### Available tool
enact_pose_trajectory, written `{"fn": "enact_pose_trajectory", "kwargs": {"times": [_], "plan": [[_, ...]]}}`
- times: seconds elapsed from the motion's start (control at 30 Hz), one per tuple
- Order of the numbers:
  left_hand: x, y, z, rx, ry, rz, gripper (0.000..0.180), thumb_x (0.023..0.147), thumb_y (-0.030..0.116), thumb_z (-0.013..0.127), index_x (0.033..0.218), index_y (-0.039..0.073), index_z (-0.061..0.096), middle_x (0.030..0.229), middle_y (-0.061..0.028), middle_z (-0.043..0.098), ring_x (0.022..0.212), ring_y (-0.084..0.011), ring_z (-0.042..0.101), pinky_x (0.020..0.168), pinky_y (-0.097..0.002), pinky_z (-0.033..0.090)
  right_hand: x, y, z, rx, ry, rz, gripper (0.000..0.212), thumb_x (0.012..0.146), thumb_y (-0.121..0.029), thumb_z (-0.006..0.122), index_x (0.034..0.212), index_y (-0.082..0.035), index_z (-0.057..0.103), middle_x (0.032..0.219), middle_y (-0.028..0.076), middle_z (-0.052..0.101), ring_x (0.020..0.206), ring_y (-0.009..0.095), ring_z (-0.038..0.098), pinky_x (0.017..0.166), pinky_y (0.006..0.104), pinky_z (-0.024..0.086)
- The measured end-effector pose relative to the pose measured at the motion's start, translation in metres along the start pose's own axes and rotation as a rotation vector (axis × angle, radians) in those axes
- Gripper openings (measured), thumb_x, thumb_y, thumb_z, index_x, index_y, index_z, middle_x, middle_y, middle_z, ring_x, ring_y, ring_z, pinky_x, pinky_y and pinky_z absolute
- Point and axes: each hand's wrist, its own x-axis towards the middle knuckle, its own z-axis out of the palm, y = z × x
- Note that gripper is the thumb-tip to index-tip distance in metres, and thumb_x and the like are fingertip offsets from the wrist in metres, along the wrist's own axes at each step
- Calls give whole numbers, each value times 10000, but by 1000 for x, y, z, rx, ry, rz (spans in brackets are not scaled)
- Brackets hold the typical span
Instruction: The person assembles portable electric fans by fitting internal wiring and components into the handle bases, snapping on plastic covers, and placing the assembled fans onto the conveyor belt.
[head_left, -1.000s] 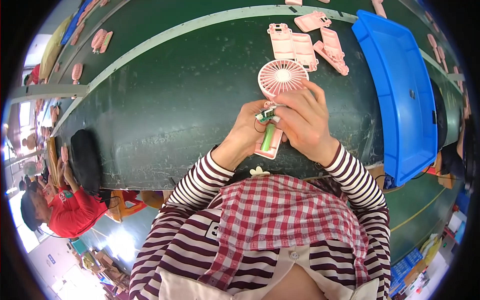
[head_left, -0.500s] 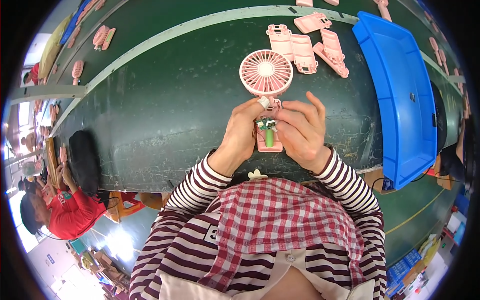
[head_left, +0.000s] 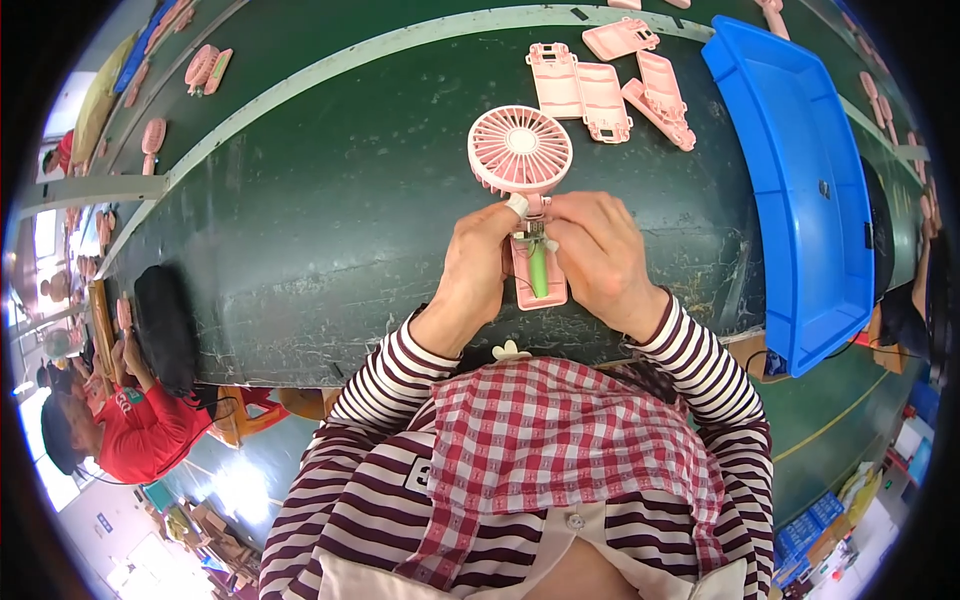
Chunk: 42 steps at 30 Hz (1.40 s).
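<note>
A pink handheld fan (head_left: 520, 148) lies on the dark green table, its round grille away from me and its opened handle toward me. Inside the handle shell sit a green cylindrical battery (head_left: 539, 270) and, above it, a small circuit board (head_left: 534, 232). My left hand (head_left: 474, 262) grips the handle from the left, its wrapped thumb near the fan's neck. From the right, my right hand (head_left: 603, 256) bends its fingers closed at the neck beside the board. What those fingertips pinch is too small to make out.
Several pink handle shells (head_left: 604, 98) lie beyond the fan to the right. A blue plastic bin (head_left: 800, 200) stands at the table's right side. More pink fans (head_left: 203, 70) lie at the far left. A person in red (head_left: 150, 425) sits on the left, near a black object (head_left: 166, 325).
The circuit board has gone down into the handle, and the battery shows more fully. My right fingers have closed in at the neck. The fan has shifted slightly left.
</note>
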Motion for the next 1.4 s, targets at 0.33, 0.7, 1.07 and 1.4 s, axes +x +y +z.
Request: {"fn": "enact_pose_trajectory", "kwargs": {"times": [0.33,0.7,1.07,1.4], "plan": [[-1,11,2,-133,9,-22,304,917,211,395,1012,-43,532,897,-127,595,710,-199,608,630,-328,518,23,9,-13,173,-124,76,176,672,99,541,836,42,513,931,136,534,825,303,553,700,345,460],[1,13,-5,-159,-64,-36,318,918,179,371,1053,-82,492,947,-174,594,782,-266,626,661,-373,534,31,13,-16,240,-209,104,167,675,121,525,824,48,505,920,126,530,819,274,555,690,326,454],[0,12,-5,-166,-46,-37,292,920,187,401,1003,-69,514,917,-156,598,748,-227,621,630,-344,529,32,10,-16,188,-254,59,190,663,115,535,836,41,514,926,118,525,843,283,543,701,338,457],[0,5,-16,-81,-51,-83,278,915,202,425,985,-43,537,860,-108,608,734,-192,618,630,-332,525,28,1,-12,-50,-372,-78,220,626,48,582,837,31,522,968,103,512,894,278,518,740,365,445]]}}
